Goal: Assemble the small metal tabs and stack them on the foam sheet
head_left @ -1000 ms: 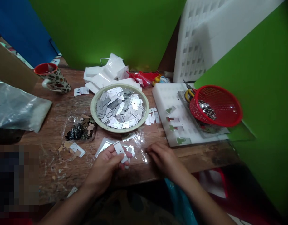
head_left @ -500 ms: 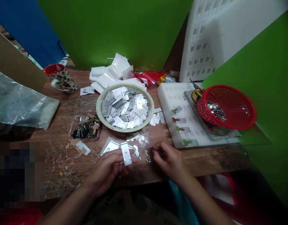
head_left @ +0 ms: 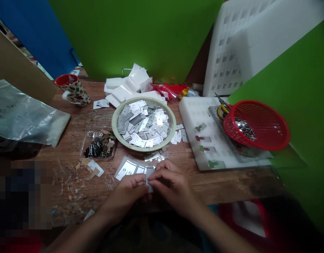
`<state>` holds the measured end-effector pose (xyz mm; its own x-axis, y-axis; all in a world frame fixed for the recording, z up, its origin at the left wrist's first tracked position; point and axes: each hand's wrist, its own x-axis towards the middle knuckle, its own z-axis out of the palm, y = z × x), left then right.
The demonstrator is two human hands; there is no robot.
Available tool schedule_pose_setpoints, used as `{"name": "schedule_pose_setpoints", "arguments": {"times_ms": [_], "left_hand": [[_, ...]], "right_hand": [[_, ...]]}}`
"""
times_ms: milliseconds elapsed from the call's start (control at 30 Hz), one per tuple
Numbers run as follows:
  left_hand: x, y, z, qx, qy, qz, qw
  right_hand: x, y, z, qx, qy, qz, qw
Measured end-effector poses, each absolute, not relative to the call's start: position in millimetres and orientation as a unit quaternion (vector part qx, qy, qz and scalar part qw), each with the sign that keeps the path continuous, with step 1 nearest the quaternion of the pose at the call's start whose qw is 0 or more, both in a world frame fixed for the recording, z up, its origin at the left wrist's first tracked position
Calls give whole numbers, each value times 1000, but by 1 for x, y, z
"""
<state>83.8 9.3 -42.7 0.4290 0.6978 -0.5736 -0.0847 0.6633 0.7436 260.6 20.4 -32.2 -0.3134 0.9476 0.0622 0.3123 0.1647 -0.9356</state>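
Note:
In my left hand (head_left: 126, 193) is a small flat metal plate (head_left: 150, 172), gripped between thumb and fingers near the bench's front edge. My right hand (head_left: 174, 184) is closed in a pinch against the plate's right side; whatever its fingertips hold is hidden. Just behind the hands lies a grey-edged sheet with shiny metal pieces (head_left: 129, 170), partly covered by the fingers. Small washers (head_left: 165, 154) are scattered beyond my right hand. A round pale bowl (head_left: 114, 123) heaped with similar metal plates (head_left: 143, 123) stands farther back.
Left of the bowl is a clear tray of dark small parts (head_left: 98, 147), with a patterned mug (head_left: 79, 93) behind. To the right, a white foam block (head_left: 189, 123) carries green and red tags, scissors (head_left: 223, 109) and a red basket (head_left: 272, 123). White packets (head_left: 130, 82) lie at the back.
My right hand has moved left from the loose washers to the plate in my left hand. The plate has turned, and its face now looks darker. The view has shifted slightly.

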Motion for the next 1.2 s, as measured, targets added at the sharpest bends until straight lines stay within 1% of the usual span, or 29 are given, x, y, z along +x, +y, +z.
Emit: {"name": "schedule_pose_setpoints", "arguments": {"times_ms": [100, 200, 267, 300, 367, 433, 600, 800, 867, 967, 1067, 1133, 1200], "left_hand": [[85, 11, -39, 357, 470, 240, 771], [86, 11, -35, 399, 462, 218, 762], [85, 10, -35, 416, 453, 196, 764], [85, 8, -35, 419, 451, 182, 767], [83, 3, -38, 420, 459, 148, 769], [80, -3, -41, 424, 483, 122, 756], [69, -8, -42, 475, 529, 160, 685], [62, -6, -41, 505, 521, 156, 670], [60, -5, -42, 554, 530, 156, 622], [54, 1, -43, 687, 516, 161, 487], [50, 10, -47, 820, 428, 129, 357], [49, 15, -53, 876, 363, 91, 305], [49, 18, -59, 906, 316, 63, 275]], "right_hand": [[256, 23, -38, -515, -615, 485, 348], [256, 24, -38, -530, -509, 596, 325], [258, 23, -35, -506, -466, 666, 287], [259, 21, -34, -494, -471, 682, 261], [262, 18, -32, -486, -518, 673, 206], [263, 15, -33, -488, -574, 635, 172], [257, 12, -38, -502, -624, 583, 139], [251, 10, -29, -485, -655, 564, 134], [256, 11, -28, -488, -660, 556, 130], [270, 17, -32, -514, -636, 553, 159], [284, 27, -36, -545, -609, 544, 190], [290, 33, -36, -557, -598, 543, 194], [292, 39, -34, -553, -589, 556, 194]]}}
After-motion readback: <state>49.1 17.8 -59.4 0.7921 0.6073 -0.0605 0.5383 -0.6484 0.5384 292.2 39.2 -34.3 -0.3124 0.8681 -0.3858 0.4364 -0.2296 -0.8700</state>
